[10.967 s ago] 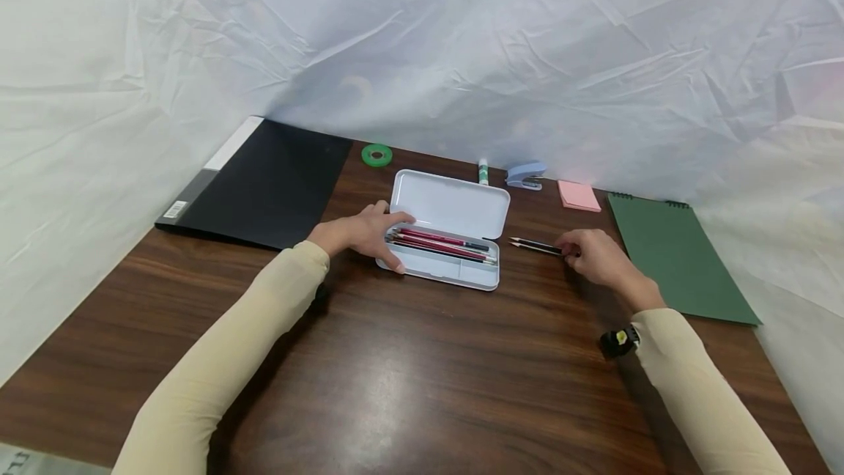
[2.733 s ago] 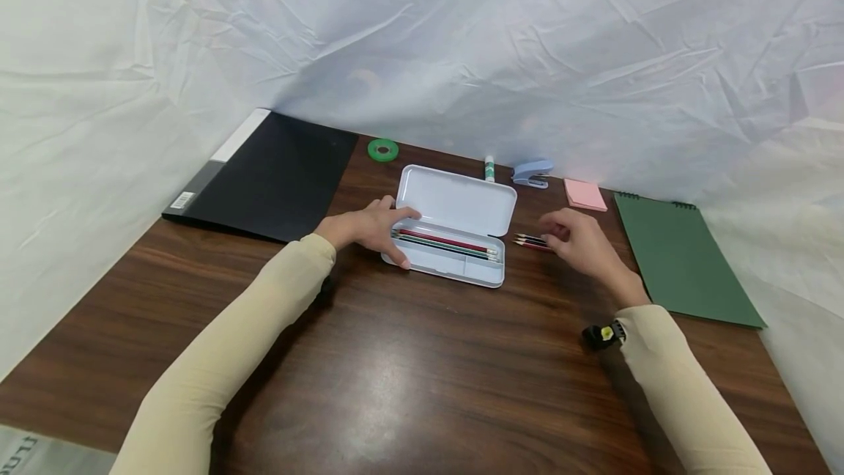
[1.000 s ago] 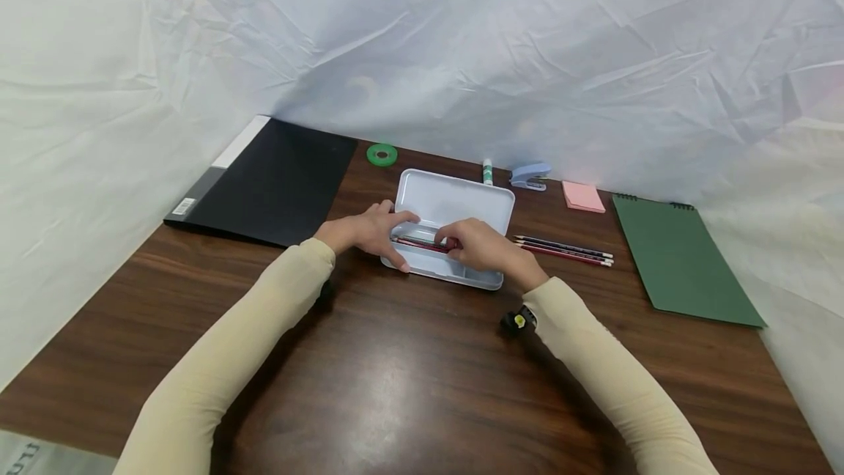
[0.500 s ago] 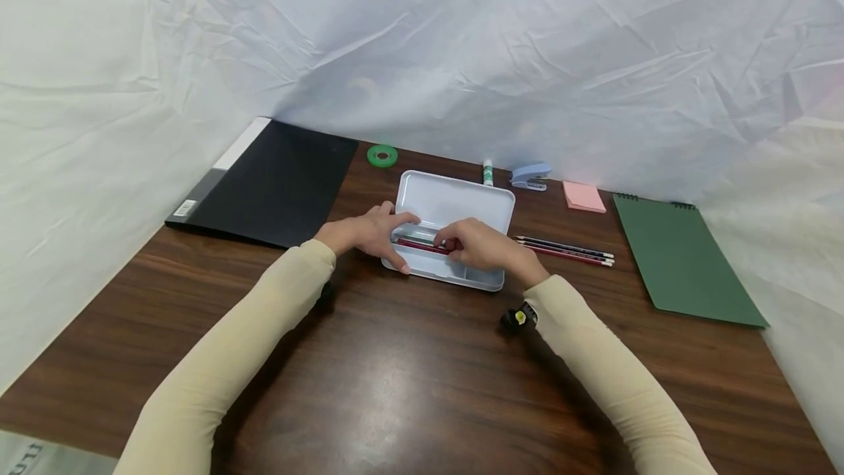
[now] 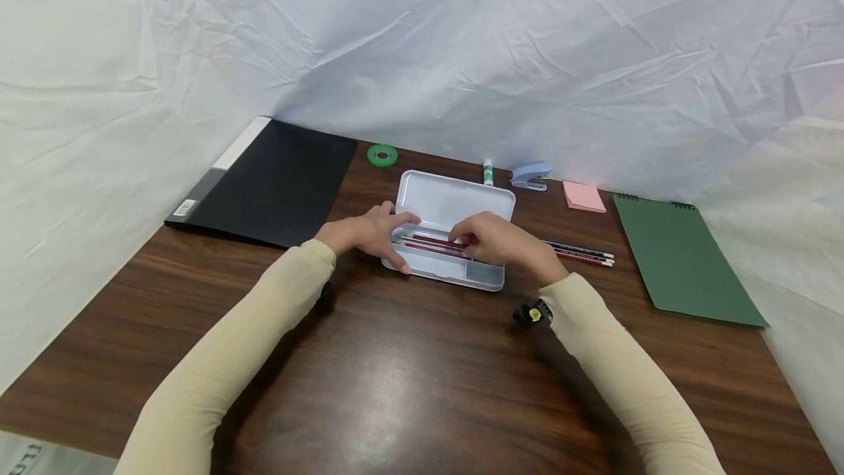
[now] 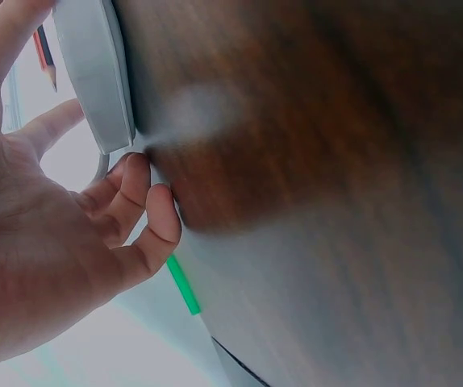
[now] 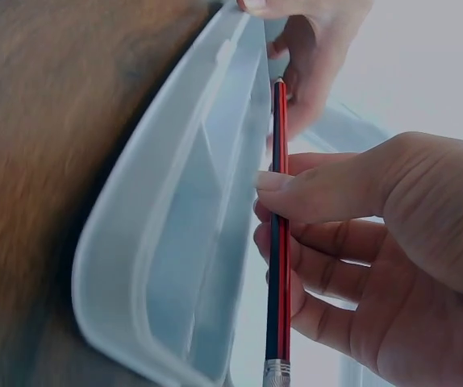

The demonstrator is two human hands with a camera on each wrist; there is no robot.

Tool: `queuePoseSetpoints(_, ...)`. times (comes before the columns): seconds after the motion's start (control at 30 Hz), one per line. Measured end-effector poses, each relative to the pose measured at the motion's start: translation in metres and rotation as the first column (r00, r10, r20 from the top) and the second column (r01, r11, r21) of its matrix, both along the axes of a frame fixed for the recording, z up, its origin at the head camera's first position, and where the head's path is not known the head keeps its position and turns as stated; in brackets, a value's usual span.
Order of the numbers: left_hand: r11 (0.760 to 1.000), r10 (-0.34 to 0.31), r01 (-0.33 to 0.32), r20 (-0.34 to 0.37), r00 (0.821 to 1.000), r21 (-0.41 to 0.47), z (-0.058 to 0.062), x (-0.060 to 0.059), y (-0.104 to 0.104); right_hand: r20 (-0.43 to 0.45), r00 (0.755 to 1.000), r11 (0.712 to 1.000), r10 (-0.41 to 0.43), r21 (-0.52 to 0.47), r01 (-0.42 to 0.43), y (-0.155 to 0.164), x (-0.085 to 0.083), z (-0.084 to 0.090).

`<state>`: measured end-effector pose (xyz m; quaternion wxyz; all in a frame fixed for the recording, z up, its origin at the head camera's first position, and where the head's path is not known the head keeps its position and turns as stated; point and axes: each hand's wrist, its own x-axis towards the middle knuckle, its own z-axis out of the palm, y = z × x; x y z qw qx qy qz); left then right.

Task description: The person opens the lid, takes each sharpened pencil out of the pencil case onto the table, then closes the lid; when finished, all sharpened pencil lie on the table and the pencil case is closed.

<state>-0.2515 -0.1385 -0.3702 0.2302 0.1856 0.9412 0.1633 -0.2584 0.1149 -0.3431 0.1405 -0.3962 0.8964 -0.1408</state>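
Note:
A white tin pencil case [image 5: 456,196] lies open on the table, its lid tipped back. My left hand [image 5: 372,232] holds its left end, thumb at the front edge and fingers toward the hinge. Above the tray, my right hand [image 5: 497,240] pinches a red-and-black pencil [image 7: 279,266] between thumb and fingers; its metal ferrule shows in the right wrist view. Part of the tray's inside is hidden behind that hand. Three pencils [image 5: 587,253], dark and red, lie side by side on the table right of the case, their tips hidden by the right hand.
A black folder [image 5: 277,178] lies at the left, green tape [image 5: 382,155] behind it. Along the back stand a glue stick [image 5: 488,173], a light-blue stapler [image 5: 530,175] and pink sticky notes [image 5: 583,196]. A green spiral notebook [image 5: 686,262] lies at the right.
Several seconds ago the case held more pencils and the right hand was at pencils on the table. It since came into the case and has just shifted right, pencil pinched. Left hand stays.

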Motion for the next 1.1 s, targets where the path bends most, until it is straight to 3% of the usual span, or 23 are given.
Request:
queuePoseSetpoints(0.33, 1.000, 0.016, -0.016, 0.000, 1.000, 0.001, -0.001, 0.000, -0.001, -0.011, 0.998, 0.998, -0.069, -0.014, 0.069, 0.044, -0.001, 0.003)
queuePoseSetpoints(0.7, 1.000, 0.002, -0.002, -0.004, 1.000, 0.014, 0.001, 0.001, 0.000, -0.007, 0.986, 0.986, -0.168, 0.009, 0.168, 0.106, 0.003, 0.020)
queuePoseSetpoints(0.83, 1.000, 0.000, 0.000, -0.006, 1.000, 0.015, 0.002, 0.002, 0.002, -0.005, 0.974, 0.974, -0.226, 0.018, 0.226, 0.128, 0.003, 0.017)
queuePoseSetpoints(1.1, 1.000, 0.008, -0.008, 0.000, 1.000, 0.010, 0.004, 0.003, 0.005, 0.014, 0.963, 0.963, -0.268, 0.036, 0.267, 0.154, 0.001, 0.002)
